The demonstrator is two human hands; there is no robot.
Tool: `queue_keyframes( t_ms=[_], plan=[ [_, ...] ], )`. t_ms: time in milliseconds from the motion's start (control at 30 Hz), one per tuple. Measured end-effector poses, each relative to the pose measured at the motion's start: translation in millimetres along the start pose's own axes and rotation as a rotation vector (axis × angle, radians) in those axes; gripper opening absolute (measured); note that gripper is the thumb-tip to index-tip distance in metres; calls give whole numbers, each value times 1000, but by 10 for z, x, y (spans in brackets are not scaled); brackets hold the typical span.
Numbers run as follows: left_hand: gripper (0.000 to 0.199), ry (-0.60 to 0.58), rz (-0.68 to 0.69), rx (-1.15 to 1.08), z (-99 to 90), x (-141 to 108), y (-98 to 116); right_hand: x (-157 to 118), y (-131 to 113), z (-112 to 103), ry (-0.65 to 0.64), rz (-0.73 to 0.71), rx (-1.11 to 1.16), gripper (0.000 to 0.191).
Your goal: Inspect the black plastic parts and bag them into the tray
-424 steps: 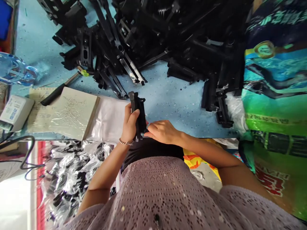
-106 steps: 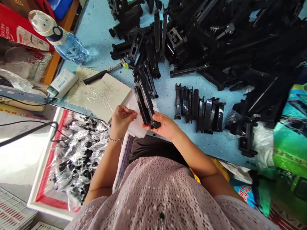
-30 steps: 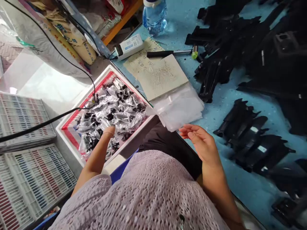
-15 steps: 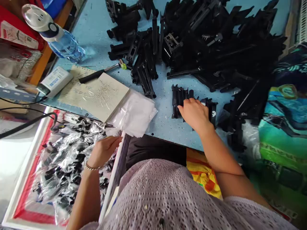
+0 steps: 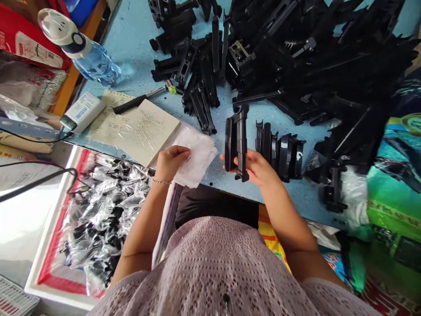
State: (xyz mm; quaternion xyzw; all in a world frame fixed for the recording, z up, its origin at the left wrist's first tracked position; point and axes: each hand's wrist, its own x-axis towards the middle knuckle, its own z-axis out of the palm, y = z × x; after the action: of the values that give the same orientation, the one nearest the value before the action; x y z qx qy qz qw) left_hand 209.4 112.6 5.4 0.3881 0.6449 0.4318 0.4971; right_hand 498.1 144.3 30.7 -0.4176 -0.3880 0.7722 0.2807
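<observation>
My right hand (image 5: 259, 167) holds a black plastic bracket (image 5: 241, 142) upright above the front of the blue table, its fingers wrapped around the lower part. The bracket has a long flat piece on its left side and notched ends. My left hand (image 5: 173, 163) is over the left edge of a stack of thin clear plastic bags (image 5: 197, 160), thumb and fingers pinched together on the top bag. Just right of my right hand stands a short row of similar black brackets (image 5: 281, 153) on the table.
A large heap of black parts (image 5: 296, 66) covers the back and right. On the left are a notepad (image 5: 148, 131), a screwdriver (image 5: 131, 104), a white box (image 5: 83, 112) and a water bottle (image 5: 95, 61). A white crate (image 5: 49, 274) of bagged parts stands below the table edge.
My right hand has lifted a black bracket from the row and brought it left. My left hand has moved up and right from over the crate to the plastic bags.
</observation>
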Motion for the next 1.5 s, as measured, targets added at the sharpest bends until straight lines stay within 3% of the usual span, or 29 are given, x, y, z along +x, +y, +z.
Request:
queue_keyframes(
  t_ms=[100, 200, 367, 467, 600, 667, 733, 833, 900, 967, 1033, 1167, 1267, 1367, 1433, 1500],
  plan=[
    [35, 29, 32, -171, 76, -32, 60, 186, 129, 390, -151, 91, 203, 43],
    [47, 3, 61, -271, 95, -80, 130, 393, 207, 612, -174, 135, 276, 46],
    [46, 43, 9, -373, -145, -152, 202, 365, 207, 413, -37, 110, 220, 41],
    [46, 22, 9, -356, -118, -159, 172, 218, 179, 348, 22, 83, 193, 37],
    [48, -35, 65, -342, 101, -170, 125, 253, 208, 572, -99, 140, 270, 40],
    [47, -45, 104, -312, 110, -207, 137, 365, 251, 668, -147, 174, 314, 42],
    [40, 9, 193, -190, 8, -264, 172, 464, 294, 677, -139, 202, 342, 42],
    [9, 149, 401, 309, -218, -347, 219, 491, 329, 570, -88, 200, 306, 43],
    [22, 162, 505, 666, -309, -365, 224, 409, 325, 488, -52, 153, 247, 42],
    [36, 114, 563, 825, -318, -347, 213, 259, 308, 439, -3, 87, 202, 39],
    [43, 70, 580, 792, -277, -322, 207, 80, 300, 427, -33, 88, 184, 37],
    [49, 27, 604, 589, -193, -388, 268, -124, 386, 463, -300, 330, 204, 39],
    [61, -130, 693, 562, -118, -574, 333, -41, 499, 518, -283, 373, 247, 58],
    [72, -412, 781, 540, 26, -780, 366, 83, 526, 620, -100, 186, 178, 81],
    [73, -500, 805, 537, 122, -898, 389, 83, 475, 719, 48, 0, -15, 70],
    [69, -461, 856, 587, 148, -1028, 430, 2, 392, 826, 73, -168, -283, 48]
  ],
)
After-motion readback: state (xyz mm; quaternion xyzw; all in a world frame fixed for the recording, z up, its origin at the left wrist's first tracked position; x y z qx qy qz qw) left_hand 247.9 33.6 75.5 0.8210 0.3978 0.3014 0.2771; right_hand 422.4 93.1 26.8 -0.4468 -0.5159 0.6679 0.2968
